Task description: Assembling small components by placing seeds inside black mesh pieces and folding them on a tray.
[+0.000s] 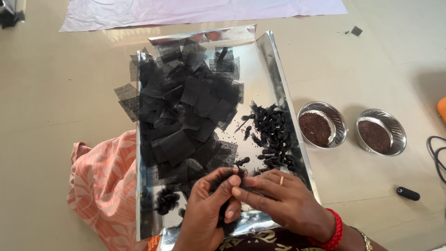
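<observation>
Both hands meet low in the head view over the near end of a shiny tray (267,56), which lies on the floor (55,93) with its long axis running away from the person. The left hand (206,204) has its grip pressed together on a small black net bundle (226,179), thumb and fingers pinching it from the left. The right hand (278,195), wearing a ring and a red bangle (335,230), pinches the same bundle from the right, fingertips (238,191) touching the left thumb. The bundle sits between the two grips just above the tray's near edge; its dark tail hangs down toward the person, so its long axis seems to run roughly near-to-far, though the fingers hide most of it. A heap of black net squares (186,102) covers the left and far part of the tray, a few spilling over its left rim. A pile of finished black bundles (272,132) lies along the tray's right side, just beyond the right hand. Right of the tray stand two steel bowls, the nearer bowl (323,124) and the farther bowl (382,131), both holding dark brown grains. An orange patterned cloth (104,186) lies under the tray's left near corner. A small black cylinder (408,193) lies on the floor well to the right.
</observation>
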